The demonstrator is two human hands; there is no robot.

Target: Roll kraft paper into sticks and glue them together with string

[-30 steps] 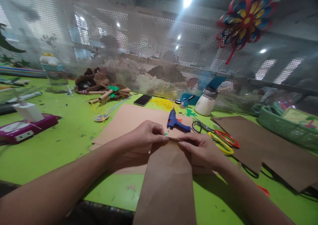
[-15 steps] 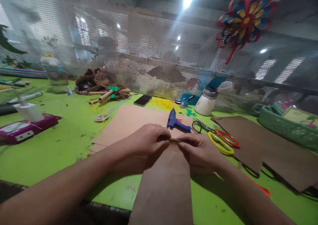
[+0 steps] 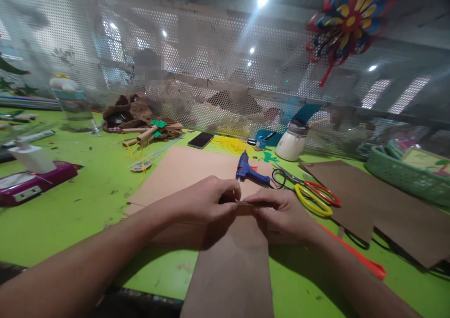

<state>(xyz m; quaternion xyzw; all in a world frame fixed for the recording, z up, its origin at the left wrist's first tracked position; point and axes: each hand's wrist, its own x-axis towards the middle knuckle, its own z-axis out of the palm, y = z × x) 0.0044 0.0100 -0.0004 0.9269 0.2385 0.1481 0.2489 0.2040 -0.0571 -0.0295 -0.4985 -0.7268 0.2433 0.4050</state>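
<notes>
A long strip of brown kraft paper runs from the table's front edge up to my fingers. My left hand pinches the left part of its far end between thumb and fingers. Close beside it, my right hand pinches the same end from the right. That end looks folded or raised between the fingertips; the fingers partly hide it. Under my hands lies a stack of light brown paper sheets. Just beyond my fingertips, a blue glue gun rests on the stack.
Scissors with yellow and red handles lie to the right, near dark brown paper. An orange tool shows beyond my right forearm. Further around are a green basket, a white jar, a phone and a purple power strip.
Both hands stay on the paper's far end, with small finger shifts and the pinched edge slightly lower. More of the orange tool shows beside my right forearm. The view has shifted slightly.
</notes>
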